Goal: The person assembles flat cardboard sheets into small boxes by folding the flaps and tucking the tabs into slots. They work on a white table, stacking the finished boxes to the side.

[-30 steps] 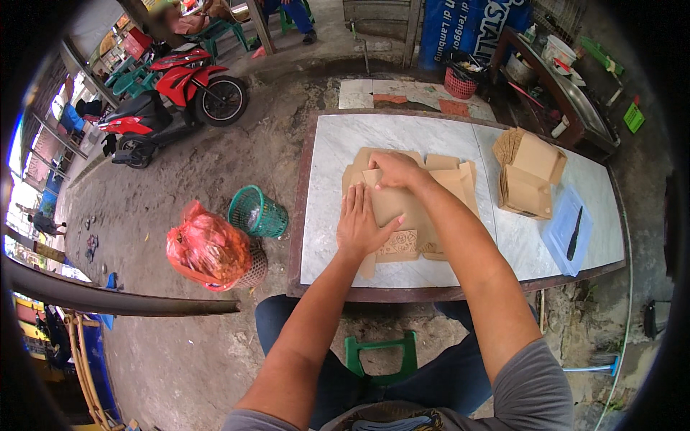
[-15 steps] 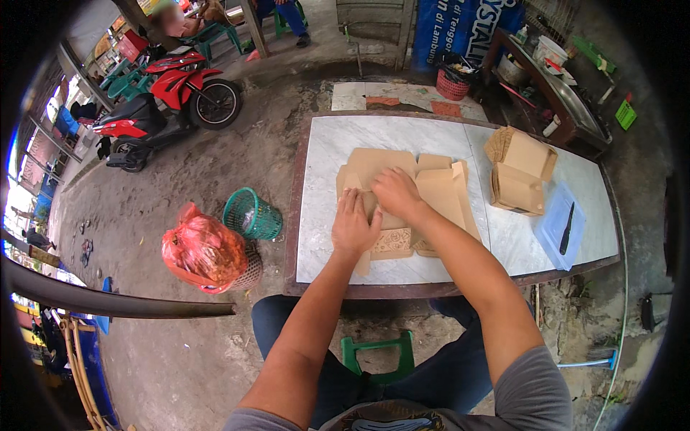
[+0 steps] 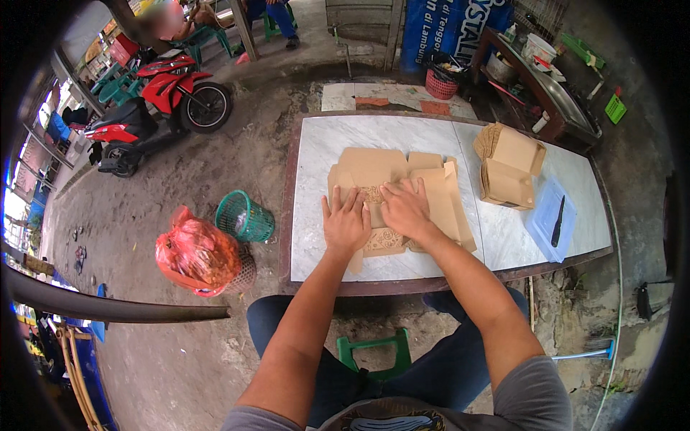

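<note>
A flat brown cardboard box blank (image 3: 372, 159) with creased flaps lies unfolded on the marble-topped table. Near its front edge a flap with a printed pattern (image 3: 384, 242) faces up. My left hand (image 3: 348, 224) rests flat on the blank's left part, fingers spread. Beside it, my right hand (image 3: 407, 212) presses on the middle of the card with its fingers apart. Between my fingertips a patterned strip of the card shows. Neither hand grips anything. What lies right under my palms is hidden.
To the right stand several nested open cardboard boxes (image 3: 512, 171). A black knife (image 3: 558, 224) lies on a blue translucent plastic container (image 3: 540, 231). Left of the table are a green basket (image 3: 246, 217) and a full red plastic bag (image 3: 198, 253). A red motorcycle (image 3: 154, 108) is parked farther off.
My right hand has moved right and nearer, away from my left hand, and its fingers have opened out. The left fingers have spread. A patterned strip now shows between them.
</note>
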